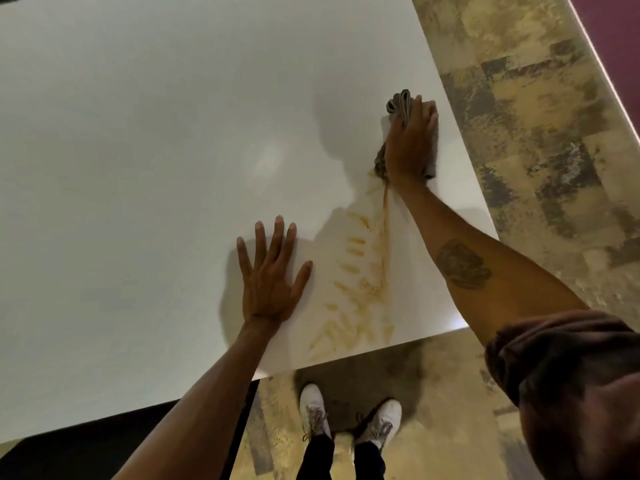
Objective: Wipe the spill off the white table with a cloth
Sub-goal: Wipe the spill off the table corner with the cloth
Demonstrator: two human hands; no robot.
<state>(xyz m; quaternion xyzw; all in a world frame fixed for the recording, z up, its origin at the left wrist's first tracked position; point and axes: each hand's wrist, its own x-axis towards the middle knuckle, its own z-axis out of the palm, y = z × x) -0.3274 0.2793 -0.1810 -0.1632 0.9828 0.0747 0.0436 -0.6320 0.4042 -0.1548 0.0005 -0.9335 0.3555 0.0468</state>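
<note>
A brownish-yellow spill [360, 271] is smeared in streaks across the white table [156, 150], running from the near edge up toward the far right. At the top of the smear my right hand [412, 140] presses flat on a crumpled grey cloth [400, 103], which pokes out past my fingertips and beside my wrist. The cloth's lower edge looks stained. My left hand [268, 275] lies flat on the table just left of the spill, fingers spread, holding nothing.
The table's right edge runs close to my right hand, and its near edge lies just below the spill. Patterned tan floor [526, 133] surrounds the table. My feet in white shoes [349, 417] stand at the near edge. A dark surface [121, 441] shows at bottom left.
</note>
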